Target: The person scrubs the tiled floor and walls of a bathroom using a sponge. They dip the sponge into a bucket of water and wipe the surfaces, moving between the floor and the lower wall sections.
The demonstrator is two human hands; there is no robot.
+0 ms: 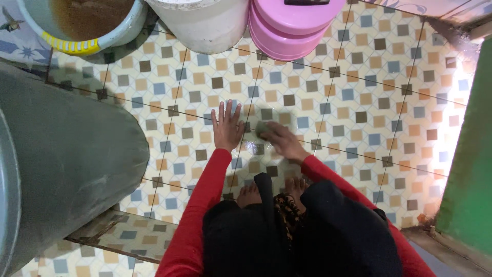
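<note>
On the patterned tile floor (359, 102), the left hand (227, 126) lies flat with fingers spread while the right hand (283, 141) grips a green scrub pad (262, 128) (buckets (205, 23) crowd the far edge, open tiles rightward).

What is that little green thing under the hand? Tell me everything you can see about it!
It looks like a small scrubbing pad, dull green and soft-edged, though it is a bit blurred. It lies flat on the patterned floor tiles, which look wet and shiny just beside it. The right hand presses down on it, with fingers covering its right part, so only the left end shows. The left hand rests flat on the tiles close by, apart from the pad.
</note>
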